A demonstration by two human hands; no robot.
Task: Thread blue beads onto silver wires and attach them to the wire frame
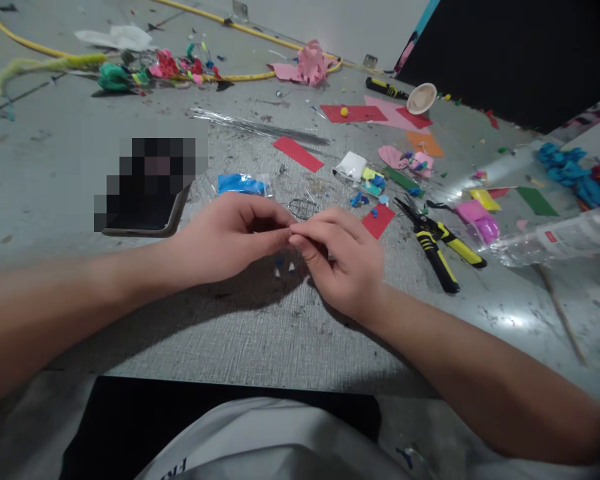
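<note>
My left hand (pixel 230 233) and my right hand (pixel 347 260) meet over the grey table (pixel 190 340), fingertips pinched together and touching. Whatever lies between them is too small or too hidden to name. Just behind the fingertips is a small tangle of thin wire (pixel 304 208). A blue clay packet (pixel 243 184) sits beyond my left hand, partly covered by it. Below the fingers, a few tiny white and blue bits (pixel 285 269) lie on the table. To the right of my right hand rest yellow-and-black pliers (pixel 435 250), their jaws pointing away.
A phone-like device (pixel 145 223), partly pixelated, stands at left. Behind lie a bundle of straight wires (pixel 260 127), a red paper strip (pixel 299 154) and a white clay packet (pixel 351 166). A clear plastic bottle (pixel 560 237) lies at right. A yellow cable (pixel 260 37) crosses the back.
</note>
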